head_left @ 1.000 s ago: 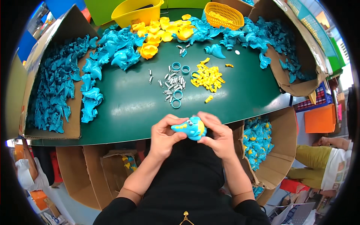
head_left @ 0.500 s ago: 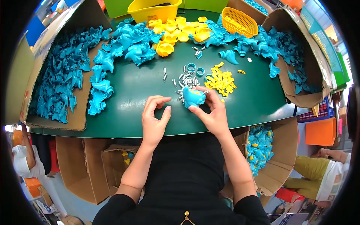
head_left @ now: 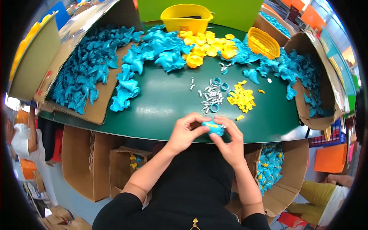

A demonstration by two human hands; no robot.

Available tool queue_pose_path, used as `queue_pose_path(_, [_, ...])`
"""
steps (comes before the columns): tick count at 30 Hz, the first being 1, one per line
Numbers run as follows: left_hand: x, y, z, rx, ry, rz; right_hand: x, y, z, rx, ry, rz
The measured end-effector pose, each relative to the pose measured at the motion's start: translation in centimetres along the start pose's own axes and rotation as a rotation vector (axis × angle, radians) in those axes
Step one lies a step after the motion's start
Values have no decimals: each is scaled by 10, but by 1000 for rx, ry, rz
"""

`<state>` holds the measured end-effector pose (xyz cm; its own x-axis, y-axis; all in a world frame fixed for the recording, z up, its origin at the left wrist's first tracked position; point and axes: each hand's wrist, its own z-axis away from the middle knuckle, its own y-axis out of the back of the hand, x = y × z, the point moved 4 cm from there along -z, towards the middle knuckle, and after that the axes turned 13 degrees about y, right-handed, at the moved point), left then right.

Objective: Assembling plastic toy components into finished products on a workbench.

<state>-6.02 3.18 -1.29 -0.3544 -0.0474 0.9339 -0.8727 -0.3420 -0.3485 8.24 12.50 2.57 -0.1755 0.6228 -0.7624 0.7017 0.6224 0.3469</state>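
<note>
Close to the table's near edge, both my hands grip a blue plastic toy piece [head_left: 215, 129] with small yellow bits on it. My left hand [head_left: 183, 135] pinches its left side with thumb and fingers. The right side is held by my right hand [head_left: 232, 145], and a small silvery part shows by those fingers. Beyond my hands lies a pile of small metal springs [head_left: 211, 96], with several teal rings, such as one ring [head_left: 217, 81], around it. Right of the springs is a heap of small yellow plastic pieces [head_left: 242, 99].
Blue moulded parts [head_left: 165, 46] and yellow cups [head_left: 211, 44] line the far side of the green table [head_left: 161, 111]. A cardboard box [head_left: 90, 113] of blue parts stands left, another [head_left: 337, 103] right. Below the edge, a carton [head_left: 295, 172] holds blue-yellow pieces. People stand at both sides.
The blue toy piece has come back from the springs toward the near edge in my right hand. My left hand has moved across and closed on it. The view has shifted.
</note>
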Motion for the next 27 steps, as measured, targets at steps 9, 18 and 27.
queue_pose_path(9, [58, 35, -39, -335, 35, -614, 9, 6, 12, 134, -80, -152])
queue_pose_path(18, [105, 129, -114, 454, -374, -1662, 24, 233, 111, -150, -507, 1041])
queue_pose_path(27, [118, 121, -73, 548, -365, -1506, 82, 78, -118, -110, -151, 423])
